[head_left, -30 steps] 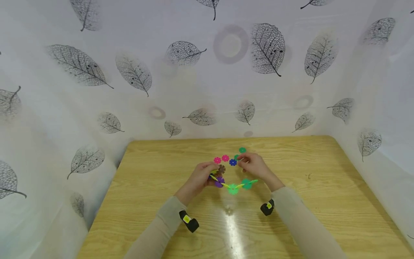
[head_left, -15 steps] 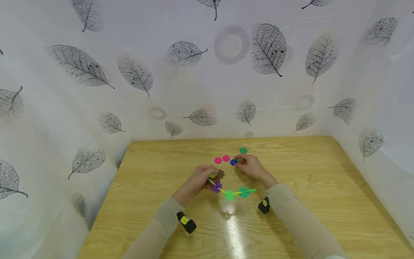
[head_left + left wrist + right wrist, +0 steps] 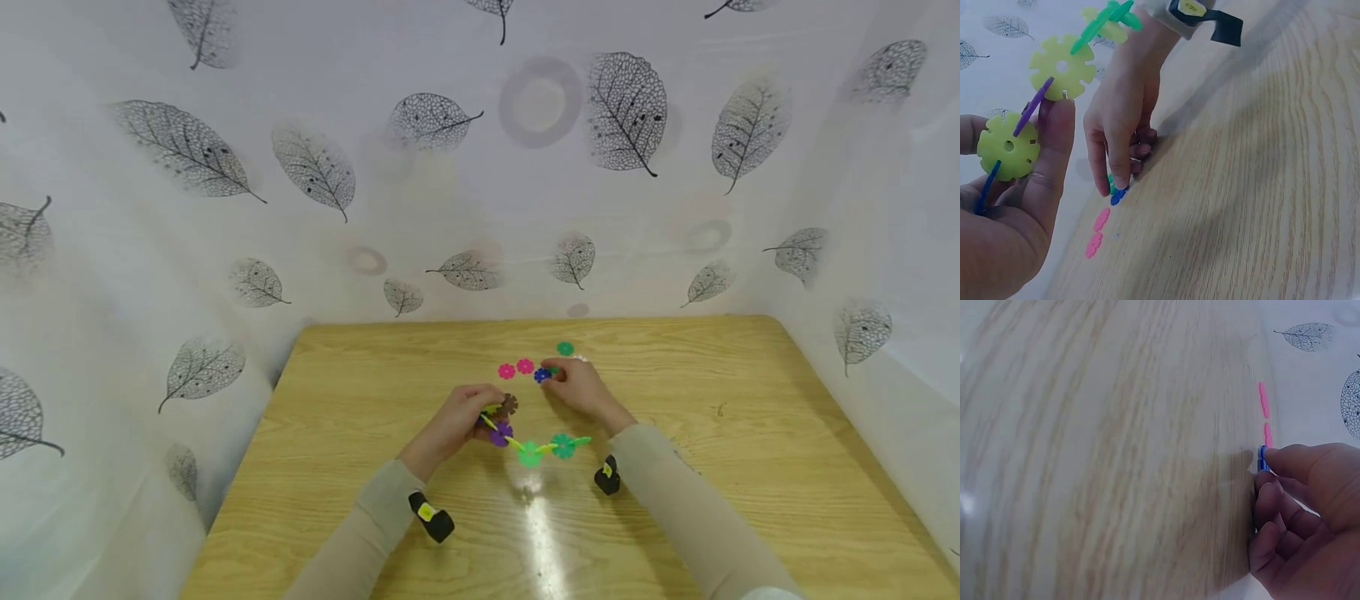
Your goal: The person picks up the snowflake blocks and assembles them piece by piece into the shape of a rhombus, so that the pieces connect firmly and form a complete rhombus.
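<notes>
My left hand point(image 3: 453, 423) grips one end of a chain of slotted plastic flower discs, holding it above the table. In the head view the chain curves rightward from a purple disc point(image 3: 501, 434) to a light green disc point(image 3: 530, 453) and a teal one point(image 3: 562, 446). A brown disc point(image 3: 510, 404) shows at the left fingertips. Two yellow discs, one of them the upper yellow disc point(image 3: 1062, 67), show at the left hand in its wrist view. Farther back, my right hand point(image 3: 581, 390) pinches a blue disc point(image 3: 1264, 459) at the tabletop with thumb and index finger.
Two pink discs, one the left pink disc point(image 3: 507, 371), lie left of the blue one on the wooden table point(image 3: 360, 500). A green disc point(image 3: 566, 347) lies behind the right hand, and another green disc point(image 3: 1111, 182) is partly hidden by its fingers. A leaf-patterned curtain point(image 3: 450, 200) stands behind the table.
My right hand has moved slightly left and taken the blue disc between its fingertips. The left hand has lowered a little with the chain, which has shifted left and toward me.
</notes>
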### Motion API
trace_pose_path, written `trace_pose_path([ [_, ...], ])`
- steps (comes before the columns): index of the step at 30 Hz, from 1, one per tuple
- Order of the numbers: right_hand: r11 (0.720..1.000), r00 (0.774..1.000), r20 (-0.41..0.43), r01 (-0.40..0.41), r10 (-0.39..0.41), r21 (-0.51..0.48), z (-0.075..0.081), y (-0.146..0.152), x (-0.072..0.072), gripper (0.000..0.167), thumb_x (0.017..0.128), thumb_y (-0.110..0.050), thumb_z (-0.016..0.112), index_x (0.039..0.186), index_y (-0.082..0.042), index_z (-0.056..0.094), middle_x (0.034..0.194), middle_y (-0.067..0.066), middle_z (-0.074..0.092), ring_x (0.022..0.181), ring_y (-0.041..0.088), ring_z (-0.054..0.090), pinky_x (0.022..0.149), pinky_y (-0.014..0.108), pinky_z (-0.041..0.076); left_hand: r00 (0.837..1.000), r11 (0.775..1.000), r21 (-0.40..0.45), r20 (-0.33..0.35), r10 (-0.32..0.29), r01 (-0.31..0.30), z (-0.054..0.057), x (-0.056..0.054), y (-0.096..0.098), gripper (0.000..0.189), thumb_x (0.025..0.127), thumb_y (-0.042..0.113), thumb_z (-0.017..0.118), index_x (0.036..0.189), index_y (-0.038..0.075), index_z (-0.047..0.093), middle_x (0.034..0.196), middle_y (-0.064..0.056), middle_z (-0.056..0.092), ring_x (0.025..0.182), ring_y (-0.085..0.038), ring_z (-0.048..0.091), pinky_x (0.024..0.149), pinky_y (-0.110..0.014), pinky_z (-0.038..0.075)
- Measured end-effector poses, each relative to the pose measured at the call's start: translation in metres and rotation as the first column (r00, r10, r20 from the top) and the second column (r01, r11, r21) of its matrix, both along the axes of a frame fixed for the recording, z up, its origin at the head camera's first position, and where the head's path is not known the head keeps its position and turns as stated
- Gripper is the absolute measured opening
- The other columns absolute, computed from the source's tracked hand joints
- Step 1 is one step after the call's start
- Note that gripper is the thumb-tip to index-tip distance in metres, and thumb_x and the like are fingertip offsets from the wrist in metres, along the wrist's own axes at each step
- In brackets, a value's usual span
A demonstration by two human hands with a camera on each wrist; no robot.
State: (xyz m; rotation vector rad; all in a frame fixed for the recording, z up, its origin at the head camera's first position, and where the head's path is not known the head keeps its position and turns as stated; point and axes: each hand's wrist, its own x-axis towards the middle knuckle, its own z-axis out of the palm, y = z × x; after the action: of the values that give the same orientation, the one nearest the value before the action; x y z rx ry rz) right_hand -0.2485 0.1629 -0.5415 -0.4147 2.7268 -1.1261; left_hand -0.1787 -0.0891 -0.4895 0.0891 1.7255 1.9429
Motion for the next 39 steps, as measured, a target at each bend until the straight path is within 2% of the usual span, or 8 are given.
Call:
trace_pose_path([
  [5,0.999,1.0,-0.011,0.026,-0.026,0.019,0.0,0.001,-0.001,0.047,0.097,-0.012,0.071,0.14,0.005,0.062,0.099,0.015,0.077,0.078,0.017,0.067,0.071,0.031,0.055,1.0,1.0,0.0,-0.004,0.004,-0.004,0.003,0.001,0.0,0.028,0.106,0.015,0.053,0.113,-0.008,0.068,0.084,0.0,0.066,0.067,-0.01,0.068,0.062,-0.027,0.064],
  [9,0.998,0.999,-0.023,0.049,-0.048,0.046,-0.001,0.003,-0.004,0.046,0.095,-0.008,0.062,0.139,0.005,0.063,0.069,0.003,0.063,0.059,0.012,0.051,0.063,0.029,0.046,1.0,1.0,-0.002,-0.01,0.006,-0.006,0.005,0.001,-0.001,0.029,0.106,0.015,0.053,0.112,-0.008,0.068,0.085,0.0,0.066,0.067,-0.01,0.068,0.061,-0.027,0.064],
  [13,0.998,0.998,-0.027,0.062,-0.061,0.023,0.0,0.005,-0.005,0.046,0.095,-0.008,0.058,0.139,0.005,0.063,0.054,-0.007,0.045,0.048,0.008,0.034,0.052,0.025,0.034,1.0,1.0,-0.002,-0.007,0.003,-0.003,0.006,0.002,-0.001,0.029,0.106,0.016,0.053,0.113,-0.009,0.068,0.084,0.0,0.067,0.068,-0.01,0.069,0.062,-0.027,0.064],
  [18,0.995,0.996,0.021,0.09,-0.089,-0.048,0.001,0.007,-0.007,0.049,0.1,-0.008,0.058,0.146,0.008,0.054,0.055,0.0,0.061,0.042,0.007,0.044,0.044,0.021,0.038,1.0,1.0,0.002,-0.006,0.002,-0.002,0.006,0.003,0.0,0.03,0.106,0.016,0.053,0.113,-0.009,0.067,0.083,-0.001,0.067,0.068,-0.01,0.069,0.062,-0.026,0.064],
  [23,0.991,0.991,0.072,0.117,-0.112,-0.069,0.002,0.007,-0.01,0.048,0.102,-0.008,0.06,0.146,0.01,0.054,0.059,0.004,0.067,0.042,0.007,0.053,0.045,0.022,0.047,1.0,1.0,0.005,-0.009,0.006,-0.006,0.005,0.003,0.0,0.028,0.107,0.016,0.053,0.112,-0.007,0.069,0.084,-0.001,0.067,0.067,-0.01,0.069,0.062,-0.027,0.064],
  [30,0.988,0.986,0.075,0.149,-0.146,-0.034,0.004,0.006,-0.01,0.04,0.1,-0.011,0.065,0.132,0.011,0.06,0.061,0.005,0.069,0.043,0.008,0.057,0.047,0.023,0.051,1.0,1.0,-0.002,0.004,0.018,-0.018,0.004,0.003,-0.001,0.024,0.105,0.015,0.054,0.109,-0.002,0.07,0.082,-0.001,0.068,0.067,-0.011,0.069,0.061,-0.026,0.064],
  [35,0.978,0.973,0.131,0.2,-0.191,-0.056,0.005,0.01,-0.006,0.03,0.096,-0.014,0.073,0.114,0.007,0.06,0.066,0.004,0.066,0.05,0.01,0.057,0.05,0.024,0.05,1.0,1.0,-0.006,0.003,0.024,-0.024,0.005,0.003,-0.001,0.024,0.105,0.015,0.054,0.109,-0.002,0.07,0.084,-0.002,0.068,0.067,-0.01,0.069,0.06,-0.026,0.063],
  [39,0.973,0.965,0.182,0.21,-0.19,-0.096,0.007,0.015,-0.001,0.019,0.098,-0.014,0.073,0.1,0.002,0.062,0.066,0.005,0.065,0.053,0.01,0.057,0.048,0.024,0.051,1.0,1.0,-0.01,0.005,0.027,-0.027,0.006,0.003,0.0,0.024,0.105,0.016,0.054,0.109,-0.001,0.071,0.083,-0.002,0.068,0.066,-0.01,0.069,0.06,-0.027,0.063],
])
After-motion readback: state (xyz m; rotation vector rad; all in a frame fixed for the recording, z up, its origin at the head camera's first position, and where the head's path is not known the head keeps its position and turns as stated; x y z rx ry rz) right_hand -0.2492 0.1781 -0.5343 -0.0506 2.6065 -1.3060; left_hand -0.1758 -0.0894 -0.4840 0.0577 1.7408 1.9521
